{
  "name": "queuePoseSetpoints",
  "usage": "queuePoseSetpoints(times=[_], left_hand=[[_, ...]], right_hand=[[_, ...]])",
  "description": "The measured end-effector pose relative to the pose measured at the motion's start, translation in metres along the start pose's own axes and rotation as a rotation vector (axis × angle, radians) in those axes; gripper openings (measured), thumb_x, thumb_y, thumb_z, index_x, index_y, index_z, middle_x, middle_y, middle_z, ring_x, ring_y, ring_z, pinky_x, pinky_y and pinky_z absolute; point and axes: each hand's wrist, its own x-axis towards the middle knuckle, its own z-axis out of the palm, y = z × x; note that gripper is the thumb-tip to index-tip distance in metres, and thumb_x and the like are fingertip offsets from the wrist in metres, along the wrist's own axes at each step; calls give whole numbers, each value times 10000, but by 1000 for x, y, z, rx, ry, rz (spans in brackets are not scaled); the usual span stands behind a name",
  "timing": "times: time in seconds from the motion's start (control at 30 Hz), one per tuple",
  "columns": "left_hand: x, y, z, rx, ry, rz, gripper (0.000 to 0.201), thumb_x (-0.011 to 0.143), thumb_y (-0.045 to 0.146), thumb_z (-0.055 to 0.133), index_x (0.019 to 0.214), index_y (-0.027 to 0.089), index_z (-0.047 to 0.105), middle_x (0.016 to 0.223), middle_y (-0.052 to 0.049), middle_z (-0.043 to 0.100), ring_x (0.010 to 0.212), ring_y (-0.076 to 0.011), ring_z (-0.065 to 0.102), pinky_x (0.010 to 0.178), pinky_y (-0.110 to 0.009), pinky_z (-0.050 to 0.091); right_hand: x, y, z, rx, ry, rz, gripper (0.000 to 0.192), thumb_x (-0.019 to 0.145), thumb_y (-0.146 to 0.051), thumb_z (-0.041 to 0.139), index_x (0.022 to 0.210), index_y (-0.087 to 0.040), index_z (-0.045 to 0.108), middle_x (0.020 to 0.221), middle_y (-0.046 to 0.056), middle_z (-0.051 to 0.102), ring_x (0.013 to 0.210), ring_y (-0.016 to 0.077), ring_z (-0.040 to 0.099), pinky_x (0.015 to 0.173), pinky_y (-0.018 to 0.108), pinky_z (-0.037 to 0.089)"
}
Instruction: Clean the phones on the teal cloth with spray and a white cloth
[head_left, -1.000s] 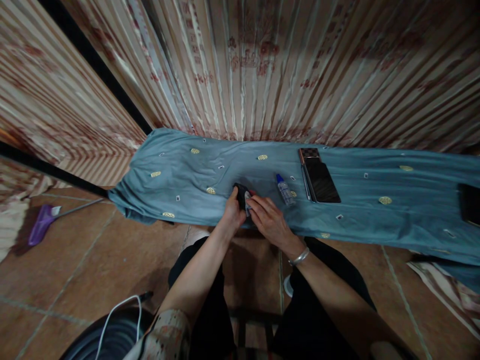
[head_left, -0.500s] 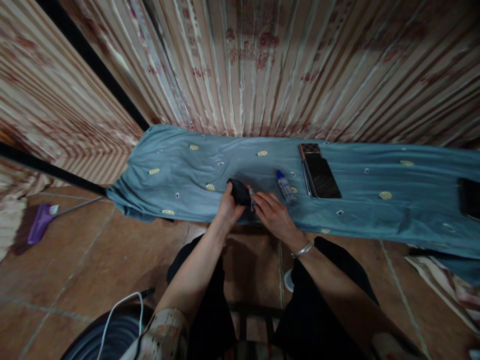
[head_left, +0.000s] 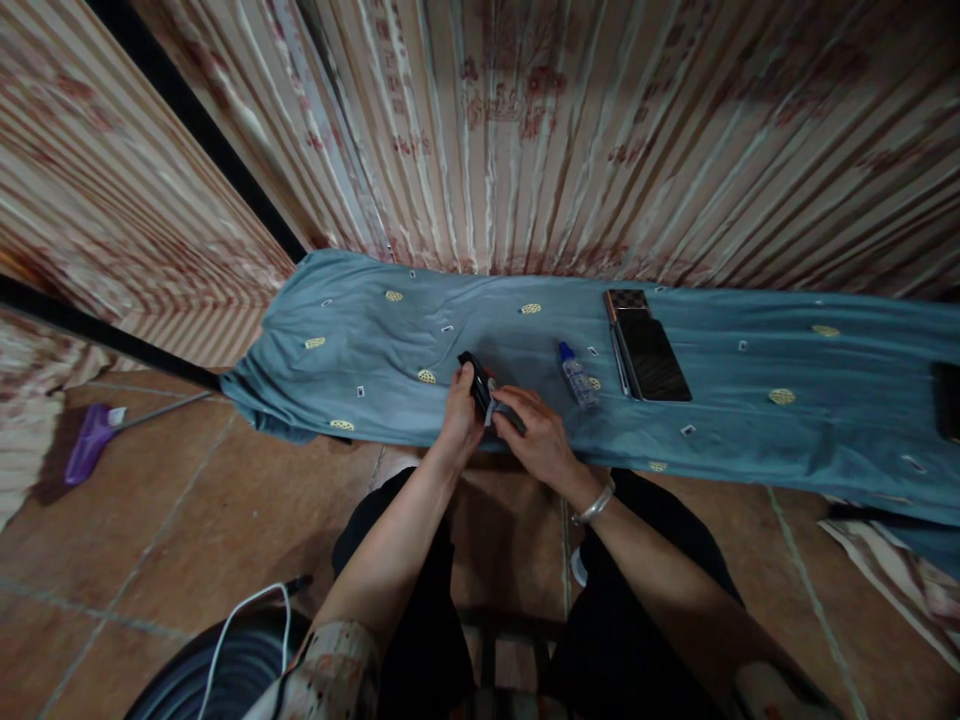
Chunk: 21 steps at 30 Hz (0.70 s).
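My left hand (head_left: 459,412) is closed around a small black flat object (head_left: 474,378), tilted on its edge; its kind I cannot make out. My right hand (head_left: 534,432) pinches a small grey cloth (head_left: 507,414) that touches the side of the black object. Both hands are over the front edge of the blue-green cloth cover (head_left: 390,370). Just right of them lies a clear bottle with a blue cap (head_left: 577,378). Farther right, a dark phone-like slab (head_left: 656,362) lies beside a brown checkered item (head_left: 627,300).
Another black object (head_left: 948,400) lies at the cover's right end. Striped curtains (head_left: 495,140) hang behind. A purple dustpan-like tool (head_left: 90,440) rests on the tiled floor at left. A dark round ribbed object (head_left: 217,665) with a white cable stands at lower left.
The black object has turned from showing its broad face to being on edge. My right hand has moved slightly left and down with the grey cloth. The view has shifted slightly.
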Motion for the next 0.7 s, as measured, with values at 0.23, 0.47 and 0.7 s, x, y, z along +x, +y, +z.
queuePoseSetpoints(times=[0.23, 0.47, 0.7], left_hand=[[1, -5, -4, 187, -8, 247, 210, 881, 232, 577, 1091, 235, 571, 884, 23, 632, 805, -99, 605, 750, -192, 454], [-3, -5, -8, 283, -52, 306, 258, 874, 241, 593, 1131, 240, 603, 1085, -14, 630, 1050, -139, 572, 918, -211, 423], [-7, -15, -12, 372, -132, 356, 227, 879, 201, 568, 1100, 227, 615, 1095, -17, 625, 1028, -132, 569, 939, -191, 391]], right_hand=[[6, -2, 9, 42, -12, 253, 302, 775, -187, 569, 1064, -222, 649, 992, 48, 726, 905, 209, 687, 872, 356, 548], [12, -2, 11, 49, 7, 323, 266, 745, -191, 572, 989, -228, 671, 902, 25, 743, 801, 201, 693, 797, 329, 548], [19, 3, 4, 111, 75, 376, 214, 779, -287, 585, 961, -242, 689, 833, 6, 739, 722, 190, 682, 743, 316, 542]])
